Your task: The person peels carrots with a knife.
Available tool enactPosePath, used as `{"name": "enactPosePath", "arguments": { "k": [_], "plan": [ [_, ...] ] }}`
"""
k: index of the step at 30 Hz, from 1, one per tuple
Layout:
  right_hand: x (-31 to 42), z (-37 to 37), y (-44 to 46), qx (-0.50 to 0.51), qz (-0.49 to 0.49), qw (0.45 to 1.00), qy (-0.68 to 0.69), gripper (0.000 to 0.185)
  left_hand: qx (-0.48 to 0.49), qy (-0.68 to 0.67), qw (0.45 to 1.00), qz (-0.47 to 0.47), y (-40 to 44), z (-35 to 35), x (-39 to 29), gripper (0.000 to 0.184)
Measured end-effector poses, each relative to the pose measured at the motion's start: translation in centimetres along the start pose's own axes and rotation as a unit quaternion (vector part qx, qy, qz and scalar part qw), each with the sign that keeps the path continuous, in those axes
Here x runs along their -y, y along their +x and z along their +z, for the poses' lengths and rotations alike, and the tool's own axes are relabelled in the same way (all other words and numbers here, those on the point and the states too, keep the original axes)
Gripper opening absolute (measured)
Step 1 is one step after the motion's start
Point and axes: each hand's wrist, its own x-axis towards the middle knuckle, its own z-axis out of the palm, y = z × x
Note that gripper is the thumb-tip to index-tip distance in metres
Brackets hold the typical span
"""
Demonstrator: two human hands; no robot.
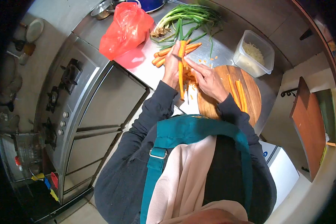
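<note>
My left hand (171, 68) is closed around a long orange carrot (181, 74), held upright with its thin end toward me. My right hand (210, 83) grips a small knife whose dark blade (177, 57) lies across the carrot near its thick end; the handle is hidden in my fingers. Orange peelings (190, 77) lie below, between my hands. Beyond the left hand rests a pile of carrots (160, 59). Several slender carrots (241, 96) lie on the round wooden board (254, 102), under and beside my right wrist.
Spring onions (190, 16) lie at the back of the steel counter, beside a red plastic bag (125, 30). A clear plastic tub (267, 67) with pale shreds stands at the right. To the left is a gas stove (56, 97). A brown cabinet door (310, 127) hangs open at the right.
</note>
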Motion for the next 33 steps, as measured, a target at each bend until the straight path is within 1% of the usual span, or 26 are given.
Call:
{"name": "enactPosePath", "arguments": {
  "k": [1, 4, 5, 6, 8, 12, 14, 15, 16, 18, 19, 22, 23, 28, 30, 31, 33],
  "plan": [
    [0.2, 0.0, -0.4, 0.036, 0.032, 0.999, 0.008, 0.041, 0.044, -0.013, 0.999, -0.002, 0.3, -0.8, -0.2, 0.023],
    [0.9, 0.2, -0.8, 0.047, 0.038, 0.998, 0.021, 0.041, 0.051, -0.005, 0.999, -0.001, 0.7, -0.8, -0.7, 0.023],
    [1.0, 0.5, -0.5, -0.001, 0.001, 0.999, 0.047, 0.042, 0.056, -0.010, 0.998, 0.007, 0.5, -0.7, -0.6, 0.023],
    [1.0, 0.4, -0.4, -0.003, 0.002, 0.999, 0.046, 0.042, 0.057, -0.009, 0.998, 0.006, 0.4, -0.6, -0.5, 0.023],
    [1.1, 0.2, -0.1, 0.027, 0.055, 0.998, 0.012, 0.043, 0.045, 0.004, 0.999, -0.002, 0.2, -0.4, -0.4, 0.024],
    [-0.1, 0.9, 0.2, 0.025, 0.059, 0.998, -0.015, 0.044, 0.020, -0.026, 0.999, -0.004, -0.9, 1.0, -0.7, 0.025],
    [-1.2, 1.1, 0.8, -0.060, 0.043, 0.997, 0.015, 0.044, 0.043, 0.036, 0.998, -0.001, -0.9, 0.2, -0.1, 0.026],
    [-1.3, 0.4, 1.2, -0.048, 0.053, 0.997, 0.039, 0.043, 0.079, 0.020, 0.997, -0.004, -0.9, 0.1, 0.2, 0.025],
    [-1.3, 0.3, 1.1, -0.047, 0.052, 0.997, 0.039, 0.043, 0.079, 0.020, 0.997, -0.004, -0.8, -0.1, 0.2, 0.025],
    [-1.2, 0.1, 0.6, -0.009, 0.049, 0.998, 0.025, 0.042, 0.040, 0.036, 0.999, -0.010, -0.6, -0.2, 0.1, 0.024],
    [-1.0, 0.1, 0.3, -0.009, 0.049, 0.998, 0.024, 0.042, 0.066, -0.002, 0.998, 0.013, -0.5, -0.1, -0.1, 0.022],
    [0.0, 0.6, -0.2, 0.004, 0.018, 0.999, 0.048, 0.042, 0.077, -0.017, 0.997, 0.017, 0.0, -0.2, -0.6, 0.022],
    [0.2, 0.4, -0.2, 0.013, 0.039, 0.999, 0.035, 0.043, 0.060, -0.025, 0.998, 0.026, 0.0, 0.1, -0.4, 0.021],
    [-0.3, 0.7, 0.7, -0.032, 0.011, 0.999, 0.014, 0.044, 0.050, -0.002, 0.999, 0.020, 0.2, -0.3, 0.1, 0.025],
    [-0.3, 0.9, 0.8, -0.038, 0.028, 0.999, 0.007, 0.043, 0.086, 0.027, 0.996, 0.011, 0.2, -0.8, -0.2, 0.026],
    [-0.5, 1.0, 0.8, -0.039, 0.027, 0.999, 0.007, 0.043, 0.086, 0.027, 0.996, 0.012, 0.2, -0.7, -0.2, 0.026],
    [-0.9, 1.2, 0.9, -0.036, 0.033, 0.999, -0.010, 0.043, 0.055, 0.026, 0.998, 0.015, -0.1, -0.3, -0.1, 0.025]
  ]
}}
